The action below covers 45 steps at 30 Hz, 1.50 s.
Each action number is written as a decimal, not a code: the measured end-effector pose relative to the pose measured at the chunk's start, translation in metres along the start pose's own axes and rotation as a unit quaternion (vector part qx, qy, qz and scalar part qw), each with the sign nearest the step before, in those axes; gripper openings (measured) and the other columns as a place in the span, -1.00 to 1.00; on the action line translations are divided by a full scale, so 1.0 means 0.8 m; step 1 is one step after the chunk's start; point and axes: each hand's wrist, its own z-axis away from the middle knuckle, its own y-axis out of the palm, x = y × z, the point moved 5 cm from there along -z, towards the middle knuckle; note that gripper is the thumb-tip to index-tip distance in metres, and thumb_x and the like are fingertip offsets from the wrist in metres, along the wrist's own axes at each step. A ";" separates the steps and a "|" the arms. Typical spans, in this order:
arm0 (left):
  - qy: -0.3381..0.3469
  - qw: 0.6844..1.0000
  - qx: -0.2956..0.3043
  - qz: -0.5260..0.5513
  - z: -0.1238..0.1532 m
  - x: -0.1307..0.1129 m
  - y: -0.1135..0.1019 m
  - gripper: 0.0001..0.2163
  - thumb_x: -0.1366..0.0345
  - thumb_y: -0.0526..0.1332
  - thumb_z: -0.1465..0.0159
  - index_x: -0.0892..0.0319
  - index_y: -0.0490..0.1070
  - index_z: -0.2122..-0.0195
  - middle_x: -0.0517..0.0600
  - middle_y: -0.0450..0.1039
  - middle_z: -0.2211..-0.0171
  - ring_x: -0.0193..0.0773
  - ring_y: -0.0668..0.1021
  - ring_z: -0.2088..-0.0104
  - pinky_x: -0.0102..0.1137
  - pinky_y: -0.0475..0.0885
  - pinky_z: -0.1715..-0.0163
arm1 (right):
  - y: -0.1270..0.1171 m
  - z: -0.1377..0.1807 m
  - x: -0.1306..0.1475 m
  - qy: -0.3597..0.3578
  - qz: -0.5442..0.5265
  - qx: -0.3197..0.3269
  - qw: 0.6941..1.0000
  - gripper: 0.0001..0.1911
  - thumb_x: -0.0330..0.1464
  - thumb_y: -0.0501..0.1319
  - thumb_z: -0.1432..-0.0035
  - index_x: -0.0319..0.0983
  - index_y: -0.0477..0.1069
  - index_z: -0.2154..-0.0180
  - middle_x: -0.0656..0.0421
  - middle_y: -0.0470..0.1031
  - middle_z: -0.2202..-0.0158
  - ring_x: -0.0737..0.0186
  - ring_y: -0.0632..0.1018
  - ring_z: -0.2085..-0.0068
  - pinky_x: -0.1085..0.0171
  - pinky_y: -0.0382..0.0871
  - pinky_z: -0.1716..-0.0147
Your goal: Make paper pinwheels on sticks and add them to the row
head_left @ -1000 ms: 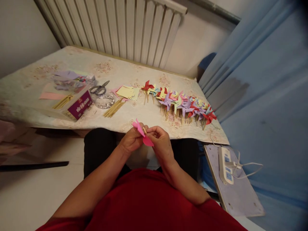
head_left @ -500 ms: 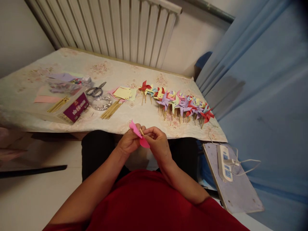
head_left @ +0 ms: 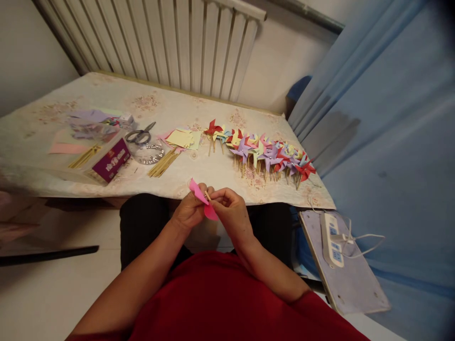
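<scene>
Above my lap, just off the table's front edge, my left hand (head_left: 190, 206) is closed on a pink paper pinwheel (head_left: 198, 191), its folded blades sticking out on both sides of the fingers. My right hand (head_left: 229, 208) pinches a short wooden stick (head_left: 207, 195) against the pinwheel's middle. Most of the stick is hidden by my fingers. Finished pinwheels (head_left: 270, 154) in several colours lie together on the right of the table. A bundle of wooden sticks (head_left: 164, 162) and a stack of yellow and pink paper squares (head_left: 182, 138) lie ahead of my hands.
A clear dish of pins (head_left: 149, 154) sits beside scissors (head_left: 140, 135). On the left stands a box with a purple label (head_left: 111, 162), with coloured paper (head_left: 67, 148) near it. A power strip (head_left: 332, 240) rests on a board at the right, by a blue curtain (head_left: 398, 156).
The pinwheel and stick have shifted slightly left and the stick has tilted a little in my fingers. Both hands keep their grip.
</scene>
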 end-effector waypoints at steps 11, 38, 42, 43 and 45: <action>0.003 1.000 0.004 0.006 0.000 0.000 0.003 -0.69 0.43 0.45 0.05 0.20 0.25 0.56 -0.14 0.27 0.52 -0.42 0.41 0.46 -0.47 0.39 0.35 | -0.001 0.000 0.002 -0.009 0.003 0.002 1.000 -0.84 -0.31 0.32 0.13 -0.18 0.45 0.41 0.30 0.41 0.55 0.38 0.39 0.53 0.37 0.26 0.51; 0.000 1.000 -0.013 0.006 0.001 0.001 -0.008 -0.75 0.41 0.47 0.07 0.20 0.36 0.52 -0.13 0.33 0.51 -0.41 0.44 0.44 -0.48 0.38 0.35 | 0.001 -0.002 -0.005 -0.013 -0.034 0.017 0.999 -0.84 -0.37 0.32 0.13 -0.18 0.48 0.38 0.33 0.39 0.55 0.41 0.37 0.53 0.37 0.23 0.49; 0.000 1.000 -0.005 0.008 0.001 0.001 -0.009 -0.76 0.43 0.46 0.06 0.20 0.37 0.51 -0.14 0.32 0.51 -0.42 0.44 0.44 -0.48 0.38 0.34 | 0.002 -0.003 -0.006 -0.015 -0.037 0.020 0.999 -0.84 -0.36 0.32 0.12 -0.18 0.49 0.38 0.33 0.40 0.55 0.41 0.37 0.52 0.37 0.23 0.48; 0.000 1.000 -0.002 0.009 0.001 0.001 -0.009 -0.76 0.43 0.46 0.05 0.20 0.37 0.51 -0.14 0.32 0.51 -0.42 0.44 0.44 -0.48 0.37 0.34 | 0.001 -0.004 -0.007 -0.015 -0.037 0.020 0.999 -0.84 -0.36 0.33 0.13 -0.18 0.48 0.38 0.33 0.40 0.55 0.41 0.37 0.53 0.37 0.23 0.48; 0.000 1.000 0.000 0.009 0.002 0.001 -0.009 -0.77 0.42 0.45 0.03 0.20 0.37 0.51 -0.14 0.32 0.51 -0.42 0.44 0.44 -0.48 0.37 0.34 | 0.001 -0.005 -0.011 -0.011 -0.038 0.020 0.999 -0.82 -0.35 0.34 0.13 -0.18 0.48 0.37 0.33 0.40 0.55 0.41 0.37 0.53 0.37 0.22 0.48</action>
